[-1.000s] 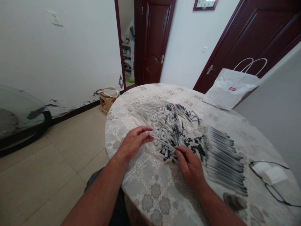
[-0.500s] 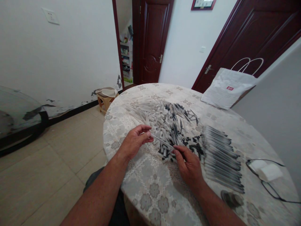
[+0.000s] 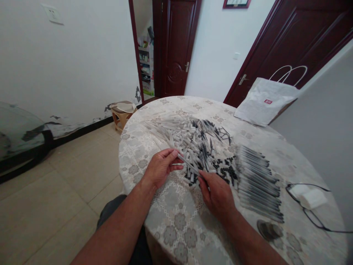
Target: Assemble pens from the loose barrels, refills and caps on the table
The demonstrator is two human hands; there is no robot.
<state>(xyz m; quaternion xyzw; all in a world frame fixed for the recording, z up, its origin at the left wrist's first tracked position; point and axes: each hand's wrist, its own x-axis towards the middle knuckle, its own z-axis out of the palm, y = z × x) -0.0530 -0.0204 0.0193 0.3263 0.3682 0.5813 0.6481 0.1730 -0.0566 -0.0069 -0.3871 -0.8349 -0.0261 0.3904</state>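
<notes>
Between my hands is a slim, pale translucent pen barrel (image 3: 188, 163), slanting down to the right. My left hand (image 3: 162, 168) pinches its upper left end between thumb and fingers. The lower right end sits in the closed fingers of my right hand (image 3: 218, 192), which hide that tip. Just beyond lies a heap of loose pen parts: clear barrels (image 3: 162, 129), short whitish pieces (image 3: 185, 138), thin dark refills (image 3: 204, 152) and small black caps (image 3: 228, 168). To the right, several pens with dark ends (image 3: 259, 186) lie side by side in a row.
A patterned cloth covers the round table (image 3: 180, 206). Eyeglasses (image 3: 310, 217) and a folded white tissue (image 3: 313, 198) lie at the right, near a small dark round object (image 3: 269, 230). A white paper bag (image 3: 266, 101) stands at the back right. Beyond the table's left edge is a stool (image 3: 122, 114).
My right hand has moved slightly left and turned, nearer my left hand. My left thumb has shifted up along the barrel. The whole view has drifted a little.
</notes>
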